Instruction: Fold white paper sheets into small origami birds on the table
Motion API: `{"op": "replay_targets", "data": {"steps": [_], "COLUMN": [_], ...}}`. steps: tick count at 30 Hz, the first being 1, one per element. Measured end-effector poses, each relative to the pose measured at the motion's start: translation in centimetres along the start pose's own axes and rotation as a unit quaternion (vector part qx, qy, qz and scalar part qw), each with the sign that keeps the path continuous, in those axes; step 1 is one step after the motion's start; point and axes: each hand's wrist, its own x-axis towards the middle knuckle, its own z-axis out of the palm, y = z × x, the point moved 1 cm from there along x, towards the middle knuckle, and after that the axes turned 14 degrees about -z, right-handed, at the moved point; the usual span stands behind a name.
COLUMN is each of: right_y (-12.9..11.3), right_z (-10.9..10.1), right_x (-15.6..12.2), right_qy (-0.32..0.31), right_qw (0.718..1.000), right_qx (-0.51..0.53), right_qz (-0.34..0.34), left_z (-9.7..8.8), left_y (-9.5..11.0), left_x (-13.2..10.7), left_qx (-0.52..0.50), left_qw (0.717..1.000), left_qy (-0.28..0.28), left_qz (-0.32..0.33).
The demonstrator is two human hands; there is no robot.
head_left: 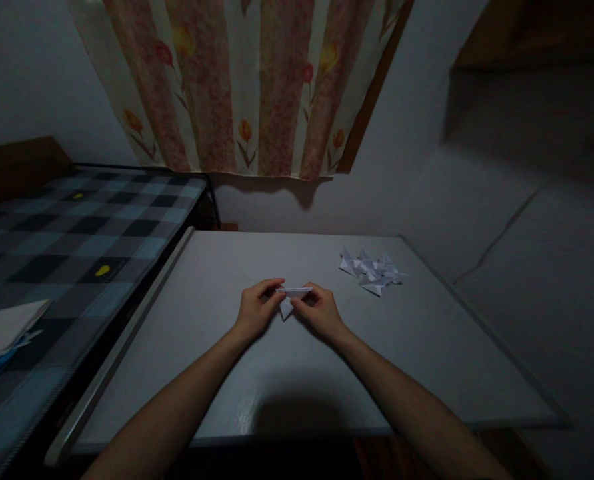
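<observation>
Between my two hands, over the middle of the white table, is a small folded white paper. Its upper edge runs straight across and a pointed tip hangs down toward me. My left hand pinches the left end between thumb and fingers. On the right end, my right hand holds it the same way, thumb in front. Parts of the paper are hidden behind the fingertips. To the right of my hands lies a loose group of folded white paper pieces with pointed corners.
Along the table's left side stands a bed with a checked cover, and a white stack of paper or cloth lies on it. A flowered curtain hangs beyond the table. The wall borders the table's right edge.
</observation>
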Motion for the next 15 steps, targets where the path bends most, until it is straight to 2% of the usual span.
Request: {"op": "replay_targets", "data": {"steps": [5, 8, 11, 15], "right_y": [1.0, 1.3, 1.3, 1.0], "right_z": [0.1, 0.1, 0.2, 0.2], "right_x": [0.0, 0.0, -0.1, -0.1], "right_qy": [0.037, 0.047, 0.044, 0.04], "right_qw": [0.999, 0.997, 0.995, 0.994], "right_qx": [0.019, 0.051, 0.087, 0.099], "right_qz": [0.009, 0.017, 0.02, 0.019], "left_z": [-0.2, -0.1, 0.0, 0.1], "left_y": [-0.4, -0.6, -0.8, -1.1], "left_x": [0.0, 0.1, 0.1, 0.3], "left_qx": [0.102, 0.134, 0.133, 0.072], "left_qw": [0.993, 0.989, 0.989, 0.996], "left_qy": [0.016, -0.002, -0.036, -0.041], "left_qz": [0.054, 0.06, 0.051, 0.022]}}
